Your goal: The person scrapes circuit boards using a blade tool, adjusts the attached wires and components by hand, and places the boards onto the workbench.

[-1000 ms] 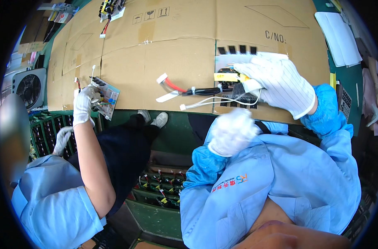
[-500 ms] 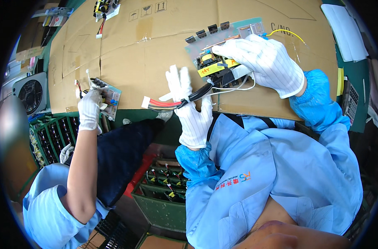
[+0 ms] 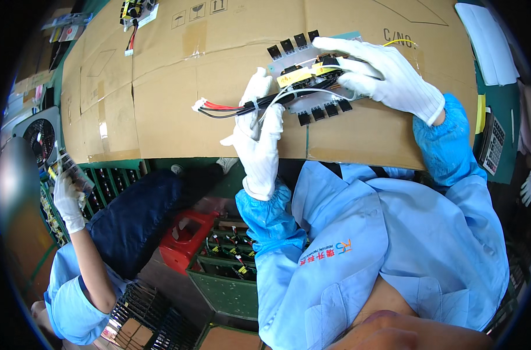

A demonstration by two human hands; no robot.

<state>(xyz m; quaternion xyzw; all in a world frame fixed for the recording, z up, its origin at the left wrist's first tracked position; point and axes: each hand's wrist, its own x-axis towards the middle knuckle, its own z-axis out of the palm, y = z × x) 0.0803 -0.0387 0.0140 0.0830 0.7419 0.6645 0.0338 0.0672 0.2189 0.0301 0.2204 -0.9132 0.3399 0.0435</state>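
Observation:
A circuit board (image 3: 282, 61) with black components along two edges and yellow-labelled transformers is over the cardboard, at a slight tilt. My right hand (image 3: 391, 76), in a white striped glove, grips its right end, fingers spread over the top. At its left side is my left hand (image 3: 257, 149), gloved too, palm up with fingers and thumb stretched apart. Across those fingers lies a cable bundle (image 3: 227, 109) of black and red wires, ending in a white connector (image 3: 198, 105). A white wire (image 3: 312, 89) loops over the board. A yellow wire (image 3: 398, 42) sticks out beyond my right hand.
Cardboard (image 3: 178, 76) covers the table; another board (image 3: 138, 10) lies at its far left. A co-worker's gloved hand (image 3: 67, 198) holds a board (image 3: 73, 172) at left. Below stand a green crate (image 3: 227, 291) of boards and a red stool (image 3: 187, 236). A calculator (image 3: 494, 146) sits at right.
The board has turned and shifted nearer to me, showing its second row of black components. My left hand moved slightly left and nearer. The co-worker's hand carried a board left, off the cardboard.

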